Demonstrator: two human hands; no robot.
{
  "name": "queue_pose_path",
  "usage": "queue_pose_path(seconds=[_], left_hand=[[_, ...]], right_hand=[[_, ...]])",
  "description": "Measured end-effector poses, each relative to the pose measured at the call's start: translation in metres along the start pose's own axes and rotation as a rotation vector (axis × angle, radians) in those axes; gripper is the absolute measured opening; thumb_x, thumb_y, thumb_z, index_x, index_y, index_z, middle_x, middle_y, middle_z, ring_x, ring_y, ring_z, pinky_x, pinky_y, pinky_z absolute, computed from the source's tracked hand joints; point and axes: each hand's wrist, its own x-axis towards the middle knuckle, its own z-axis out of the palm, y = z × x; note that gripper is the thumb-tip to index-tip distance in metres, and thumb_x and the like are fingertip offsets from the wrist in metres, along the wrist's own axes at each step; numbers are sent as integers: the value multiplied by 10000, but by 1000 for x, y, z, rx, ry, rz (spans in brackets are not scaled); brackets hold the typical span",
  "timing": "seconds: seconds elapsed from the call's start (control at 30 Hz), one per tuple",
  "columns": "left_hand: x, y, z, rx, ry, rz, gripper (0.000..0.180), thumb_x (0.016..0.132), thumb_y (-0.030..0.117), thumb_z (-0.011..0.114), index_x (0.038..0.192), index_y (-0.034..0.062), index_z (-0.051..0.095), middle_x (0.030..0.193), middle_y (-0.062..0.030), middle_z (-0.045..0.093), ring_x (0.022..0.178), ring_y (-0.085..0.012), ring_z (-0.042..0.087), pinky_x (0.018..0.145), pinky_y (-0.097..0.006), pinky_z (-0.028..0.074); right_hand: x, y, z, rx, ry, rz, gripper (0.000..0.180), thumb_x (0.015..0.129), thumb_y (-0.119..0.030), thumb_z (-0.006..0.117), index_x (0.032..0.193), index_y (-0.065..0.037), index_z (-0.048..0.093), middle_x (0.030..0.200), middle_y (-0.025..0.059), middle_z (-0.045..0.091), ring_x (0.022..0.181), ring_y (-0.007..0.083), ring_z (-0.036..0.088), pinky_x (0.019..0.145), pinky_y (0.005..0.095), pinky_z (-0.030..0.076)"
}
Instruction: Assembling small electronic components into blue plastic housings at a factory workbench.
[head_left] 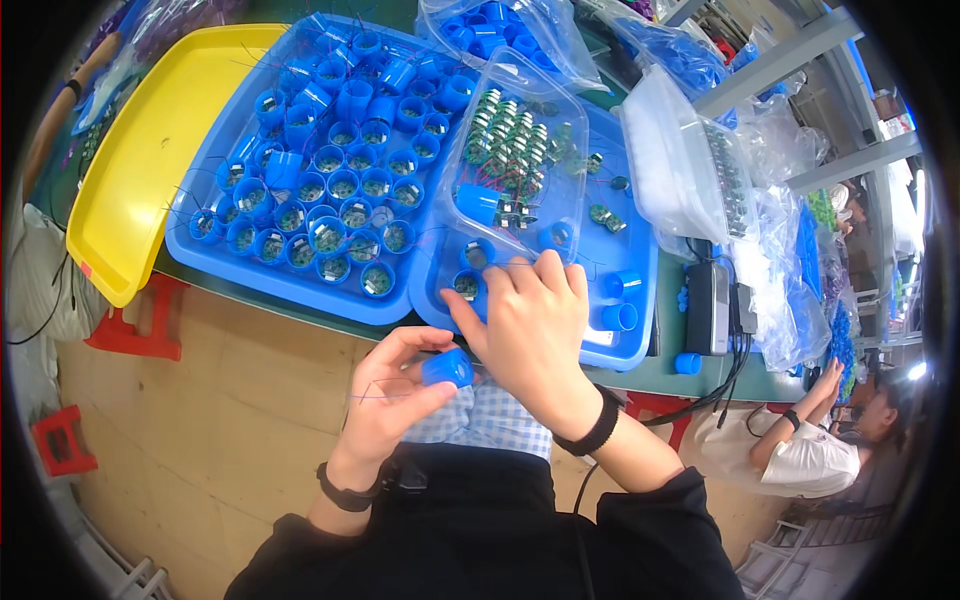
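I am pinching a blue cap (447, 368) between thumb and fingers of my left hand (395, 395), its open end facing right, long axis roughly level. My right hand (530, 325) is hovering just above and right of the cap, fingers curled loosely; I cannot tell whether they are holding anything. The cap is just short of the blue tray (630, 350).

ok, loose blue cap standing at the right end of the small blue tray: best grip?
Take the blue cap across its round outer wall, coming from above. It stands apart from the other parts on the small blue tray, with bare tray on both sides for fingers.
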Motion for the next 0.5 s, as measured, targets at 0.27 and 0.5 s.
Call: queue_pose_path(seconds=[0.27,0.5], left_hand=[[-2,5,1,-61,-1,26,394,789,-43,635,1163,-34,509,1058,-116,578,975,-240,643,869,-328,494],[-3,6,3,-39,6,-14,410,762,-4,643,1148,-40,508,1052,-146,583,936,-253,637,868,-378,504]], right_hand=[[-9,31,-57,1517,-293,955,296,900,-319,564,794,-44,597,603,-30,448,528,41,343,473,219,243],[-11,24,-43,1246,-328,770,308,873,-333,618,866,-26,605,585,9,490,487,82,417,449,246,315]])
